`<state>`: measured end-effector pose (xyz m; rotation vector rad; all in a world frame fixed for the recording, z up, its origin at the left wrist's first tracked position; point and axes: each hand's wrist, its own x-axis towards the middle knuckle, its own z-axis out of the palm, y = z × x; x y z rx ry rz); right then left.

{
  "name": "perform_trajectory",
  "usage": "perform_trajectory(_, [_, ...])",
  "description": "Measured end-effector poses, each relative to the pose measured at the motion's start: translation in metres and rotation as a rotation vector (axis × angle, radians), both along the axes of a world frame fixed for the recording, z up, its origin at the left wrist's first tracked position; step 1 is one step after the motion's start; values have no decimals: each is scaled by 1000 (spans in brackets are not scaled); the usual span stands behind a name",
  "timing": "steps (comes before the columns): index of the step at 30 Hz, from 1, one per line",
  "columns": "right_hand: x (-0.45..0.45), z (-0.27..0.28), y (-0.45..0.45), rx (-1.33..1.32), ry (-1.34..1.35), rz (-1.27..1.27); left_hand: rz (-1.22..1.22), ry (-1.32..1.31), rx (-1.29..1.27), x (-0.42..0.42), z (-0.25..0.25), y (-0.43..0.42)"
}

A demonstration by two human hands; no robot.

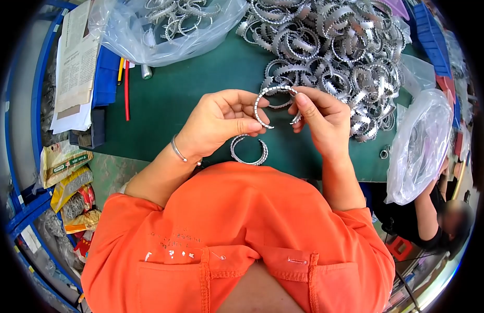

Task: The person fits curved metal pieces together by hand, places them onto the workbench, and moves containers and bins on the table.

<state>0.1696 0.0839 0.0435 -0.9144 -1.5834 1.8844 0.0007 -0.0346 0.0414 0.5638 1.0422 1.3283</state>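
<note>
Fingertips (303,99), left hand (213,117) and right hand (327,117), grasping open metal band (256,107); uneven pull, I judge, could warp it.

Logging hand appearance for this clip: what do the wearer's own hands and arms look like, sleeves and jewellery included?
The left hand and right hand are gloveless. Orange sleeves leave both forearms uncovered. A thin silver-coloured bangle with ball ends circles the left wrist.
</note>
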Motion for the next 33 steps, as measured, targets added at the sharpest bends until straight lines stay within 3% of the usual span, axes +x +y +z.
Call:
perform_trajectory(8, [0, -4, 1, -13, -52, 48, 1, -47, -1, 1, 0, -1])
perform_trajectory(10, [-6, -10, -3, 664, -72, -9, 5, -43, 26, 2, 1, -1])
perform_trajectory(12, [-8, -4, -8, 876, -70, -15, 9, -40, 52, 4, 1, -1])
perform_trajectory(18, [-9, 1, -15, 740, 56, 171, 36, 64, 107, 6, -4, -3])
perform_trajectory(20, [-7, 3, -21, 386, 50, 112, 22, 64, 71, 4, -2, -2])
perform_trajectory(29, [-6, 2, -19, 522, 240, -70, 110, -37, 129, 8, -6, -1])
perform_trajectory(32, [-9, 13, -15, 943, 111, 97, 142, 59, 188, 11, -7, -2])
perform_trajectory(33, [-12, 9, -17, 941, 87, 114, 139, 59, 189, 11, -8, -2])
